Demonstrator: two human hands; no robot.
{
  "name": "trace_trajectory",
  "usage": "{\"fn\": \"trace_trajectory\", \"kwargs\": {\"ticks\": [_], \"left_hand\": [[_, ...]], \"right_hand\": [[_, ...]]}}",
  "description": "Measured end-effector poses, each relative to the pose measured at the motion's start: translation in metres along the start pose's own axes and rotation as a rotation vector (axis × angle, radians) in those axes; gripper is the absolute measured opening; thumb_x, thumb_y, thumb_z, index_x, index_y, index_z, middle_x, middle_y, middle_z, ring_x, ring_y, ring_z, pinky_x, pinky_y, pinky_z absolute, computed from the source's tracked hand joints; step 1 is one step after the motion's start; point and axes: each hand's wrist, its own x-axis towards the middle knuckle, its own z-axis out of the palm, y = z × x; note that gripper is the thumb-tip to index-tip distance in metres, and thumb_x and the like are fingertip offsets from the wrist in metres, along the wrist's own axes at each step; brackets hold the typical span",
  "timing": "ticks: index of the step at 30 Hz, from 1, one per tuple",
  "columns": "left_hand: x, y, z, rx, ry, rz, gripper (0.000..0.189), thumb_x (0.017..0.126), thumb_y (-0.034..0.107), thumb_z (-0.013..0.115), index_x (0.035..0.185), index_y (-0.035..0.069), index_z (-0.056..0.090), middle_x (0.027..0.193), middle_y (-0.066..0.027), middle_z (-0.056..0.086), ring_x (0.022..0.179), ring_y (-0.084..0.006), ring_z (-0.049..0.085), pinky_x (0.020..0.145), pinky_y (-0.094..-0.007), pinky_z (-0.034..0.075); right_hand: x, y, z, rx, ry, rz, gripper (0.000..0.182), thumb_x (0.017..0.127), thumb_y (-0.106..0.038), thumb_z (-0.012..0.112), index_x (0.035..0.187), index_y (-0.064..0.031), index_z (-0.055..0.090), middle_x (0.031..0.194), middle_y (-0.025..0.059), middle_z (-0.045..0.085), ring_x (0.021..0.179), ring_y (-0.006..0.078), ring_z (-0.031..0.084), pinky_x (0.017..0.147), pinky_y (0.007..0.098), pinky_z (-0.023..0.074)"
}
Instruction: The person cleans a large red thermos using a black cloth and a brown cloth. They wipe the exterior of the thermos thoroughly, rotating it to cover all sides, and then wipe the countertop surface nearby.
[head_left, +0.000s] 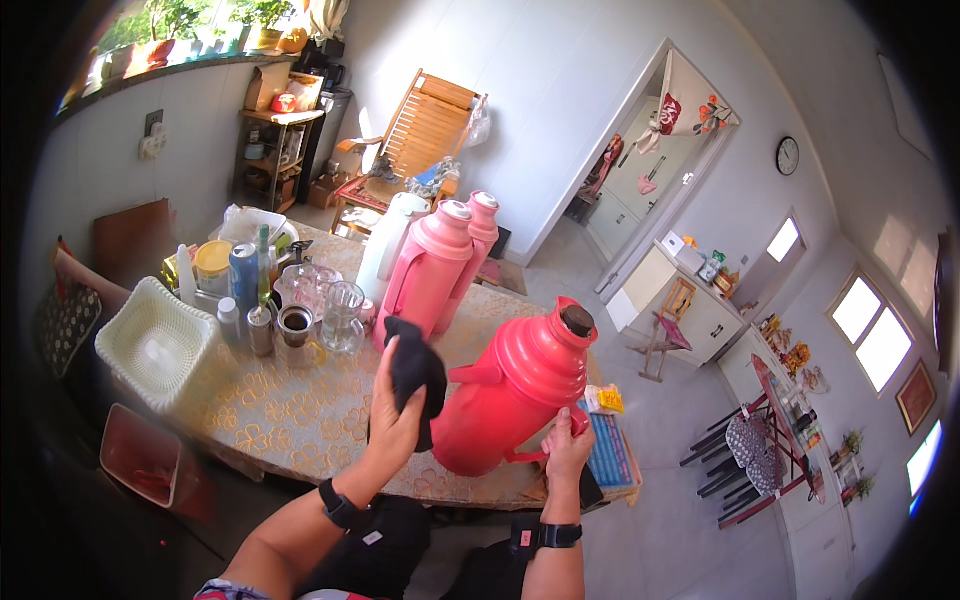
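A bunched black cloth (417, 371) is held up in my left hand (397, 420), just left of a red vacuum flask (510, 397). My right hand (566, 446) grips the flask's side handle. The flask leans to the right and has a dark stopper (577, 320) in its neck; a second handle sticks out on its left side. I cannot tell whether its base touches the table. Behind the cloth stand two pink vacuum flasks (433, 262) and a pale white flask (385, 244). A glass mug (343, 319) is close to them.
A patterned cloth covers the table (300, 420). On its left are a white woven basket (159, 341), a blue can (244, 274) and a cup of dark liquid (295, 324). Blue boxes (609, 454) lie at the right edge. A red bin (142, 457) stands below left.
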Motion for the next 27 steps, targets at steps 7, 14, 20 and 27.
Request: {"fn": "trace_trajectory", "kwargs": {"ticks": [7,14,20,27], "left_hand": [[0.104,0.007,0.057,0.277,-0.822,0.213,0.047,0.092,0.024,0.048,0.135,0.007,0.039,0.122,-0.0219,0.052,0.114,-0.0287,0.051,0.097,-0.0344,0.037],[0.126,-0.029,0.081,0.176,-0.650,0.025,0.036,0.090,0.033,0.050,0.109,0.003,0.057,0.092,-0.0223,0.063,0.089,-0.0406,0.058,0.078,-0.0410,0.045],[0.084,-0.051,0.061,0.491,-0.200,-0.186,0.029,0.088,0.025,0.052,0.112,0.010,0.061,0.090,-0.0198,0.064,0.089,-0.0371,0.060,0.075,-0.0451,0.047],[-0.033,-0.076,0.078,0.464,-0.153,0.228,0.070,0.072,0.008,0.062,0.137,0.009,0.035,0.147,-0.0138,0.026,0.134,-0.0355,0.023,0.104,-0.0486,0.025]], "right_hand": [[-0.001,0.006,0.005,0.027,-0.025,-0.024,0.022,0.092,-0.023,0.056,0.079,-0.0082,0.046,0.050,-0.0049,0.036,0.038,0.0039,0.030,0.035,0.0207,0.0248],[-0.002,0.012,0.025,-0.050,0.092,-0.056,0.025,0.092,-0.025,0.057,0.078,-0.0081,0.045,0.049,-0.0045,0.035,0.036,0.0037,0.028,0.033,0.0210,0.0214],[0.001,0.016,0.028,-0.103,0.195,-0.074,0.024,0.091,-0.026,0.058,0.083,-0.0081,0.045,0.050,-0.0046,0.034,0.037,0.0038,0.028,0.034,0.0211,0.0211],[-0.001,0.012,0.022,-0.048,0.094,-0.031,0.028,0.089,-0.026,0.062,0.098,-0.0040,0.048,0.055,-0.0025,0.041,0.040,0.0050,0.034,0.036,0.0203,0.0257]]}}
